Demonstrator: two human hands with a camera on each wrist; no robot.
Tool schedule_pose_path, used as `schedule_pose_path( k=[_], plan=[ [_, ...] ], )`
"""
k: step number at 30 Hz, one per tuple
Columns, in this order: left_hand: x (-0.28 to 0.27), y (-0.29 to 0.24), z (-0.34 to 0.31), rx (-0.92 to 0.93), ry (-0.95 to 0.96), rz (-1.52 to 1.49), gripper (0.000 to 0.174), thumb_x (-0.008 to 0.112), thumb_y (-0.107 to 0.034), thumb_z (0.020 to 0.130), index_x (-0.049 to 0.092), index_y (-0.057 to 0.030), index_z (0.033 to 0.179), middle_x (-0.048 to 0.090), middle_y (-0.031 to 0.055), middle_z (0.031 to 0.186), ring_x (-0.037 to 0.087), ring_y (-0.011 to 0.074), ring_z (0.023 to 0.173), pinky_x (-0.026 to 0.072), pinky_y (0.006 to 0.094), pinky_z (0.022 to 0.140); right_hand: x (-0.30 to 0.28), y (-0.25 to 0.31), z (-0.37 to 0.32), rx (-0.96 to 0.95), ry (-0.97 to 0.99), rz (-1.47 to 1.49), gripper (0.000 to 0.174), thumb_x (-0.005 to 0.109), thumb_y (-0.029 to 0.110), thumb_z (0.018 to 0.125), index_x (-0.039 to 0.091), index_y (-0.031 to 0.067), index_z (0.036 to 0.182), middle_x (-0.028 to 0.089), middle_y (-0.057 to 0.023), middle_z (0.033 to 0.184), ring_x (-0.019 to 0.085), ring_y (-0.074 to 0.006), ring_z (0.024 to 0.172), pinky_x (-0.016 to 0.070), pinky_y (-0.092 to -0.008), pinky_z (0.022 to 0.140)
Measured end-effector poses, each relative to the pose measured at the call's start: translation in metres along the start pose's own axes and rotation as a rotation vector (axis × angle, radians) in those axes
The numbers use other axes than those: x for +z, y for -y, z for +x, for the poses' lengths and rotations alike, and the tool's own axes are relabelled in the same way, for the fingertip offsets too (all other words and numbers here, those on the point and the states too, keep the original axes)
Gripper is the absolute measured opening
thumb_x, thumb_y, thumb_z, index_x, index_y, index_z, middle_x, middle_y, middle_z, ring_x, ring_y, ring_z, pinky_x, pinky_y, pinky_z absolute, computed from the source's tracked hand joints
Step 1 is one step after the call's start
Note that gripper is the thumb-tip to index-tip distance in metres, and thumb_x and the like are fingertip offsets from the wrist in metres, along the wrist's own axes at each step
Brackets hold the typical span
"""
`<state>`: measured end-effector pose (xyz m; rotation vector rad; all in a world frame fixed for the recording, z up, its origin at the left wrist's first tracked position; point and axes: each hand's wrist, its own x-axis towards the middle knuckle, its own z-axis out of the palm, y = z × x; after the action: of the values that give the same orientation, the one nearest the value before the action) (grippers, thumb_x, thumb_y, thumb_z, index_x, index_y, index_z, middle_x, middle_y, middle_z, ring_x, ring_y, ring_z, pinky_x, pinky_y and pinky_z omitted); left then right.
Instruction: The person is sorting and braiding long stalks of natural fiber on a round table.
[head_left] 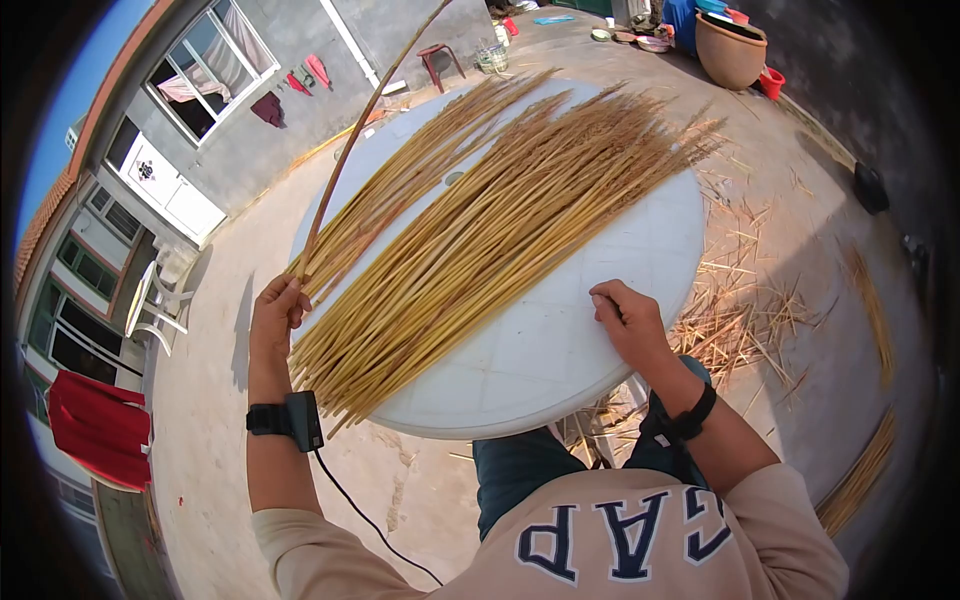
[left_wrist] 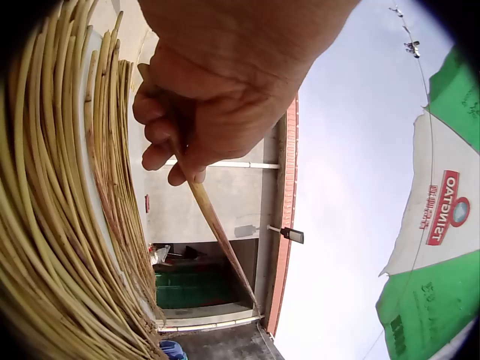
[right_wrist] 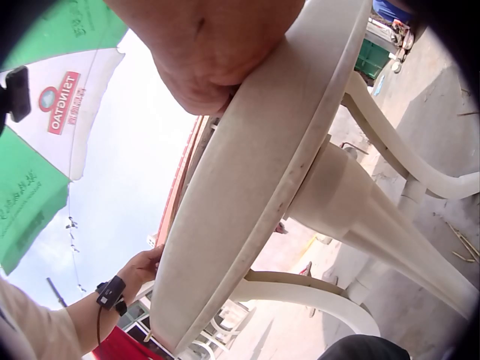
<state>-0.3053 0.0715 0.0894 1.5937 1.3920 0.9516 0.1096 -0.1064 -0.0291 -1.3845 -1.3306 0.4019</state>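
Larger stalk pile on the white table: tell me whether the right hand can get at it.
Probably yes: the right hand is close to the larger stalk pile, with only bare white tabletop visible between them.

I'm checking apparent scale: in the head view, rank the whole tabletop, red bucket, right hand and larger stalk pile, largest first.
1. Whole tabletop
2. Larger stalk pile
3. Right hand
4. Red bucket

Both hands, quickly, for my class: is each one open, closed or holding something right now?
Left hand: holding a single stalk.
Right hand: closed, nothing visible in it.
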Motion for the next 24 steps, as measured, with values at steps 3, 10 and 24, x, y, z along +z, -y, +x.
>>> schedule_pose_path(
  k=[3, 10, 24],
  plan=[
    [0.028, -0.018, -0.011, 0.025, 0.024, -0.154, 0.020, 0.051, -0.016, 0.086, 0.057, 0.0000, 0.097, 0.056, 0.0056, 0.060, 0.036, 0.0039, 0.043, 0.0278, 0.0171, 0.040, 0.000, 0.000, -0.001, -0.014, -0.004, -0.017, 0.008, 0.054, 0.005, 0.082, 0.056, 0.0008, 0.087, 0.057, -0.0135, 0.064, 0.058, -0.0202, 0.056, 0.0441, -0.0284, 0.052],
    [0.131, -0.052, -0.040, 0.092, 0.243, -0.653, 0.017, 0.048, -0.018, 0.089, 0.053, -0.0027, 0.095, 0.059, 0.0101, 0.072, 0.049, 0.0091, 0.050, 0.0410, 0.0214, 0.047, 0.001, 0.001, 0.000, -0.016, 0.000, -0.037, 0.008, 0.054, 0.006, 0.082, 0.057, 0.0008, 0.087, 0.056, -0.0136, 0.063, 0.057, -0.0202, 0.055, 0.0437, -0.0280, 0.052],
    [0.304, -0.026, -0.044, 0.047, 0.810, -1.070, 0.016, 0.046, -0.017, 0.090, 0.050, -0.0030, 0.096, 0.058, 0.0105, 0.077, 0.048, 0.0073, 0.052, 0.0384, 0.0191, 0.048, -0.004, 0.000, 0.004, 0.262, 0.059, 0.227, 0.013, 0.048, 0.009, 0.087, 0.056, 0.0015, 0.094, 0.053, 0.0004, 0.065, 0.043, -0.0033, 0.054, 0.0359, -0.0176, 0.050]
  ],
)
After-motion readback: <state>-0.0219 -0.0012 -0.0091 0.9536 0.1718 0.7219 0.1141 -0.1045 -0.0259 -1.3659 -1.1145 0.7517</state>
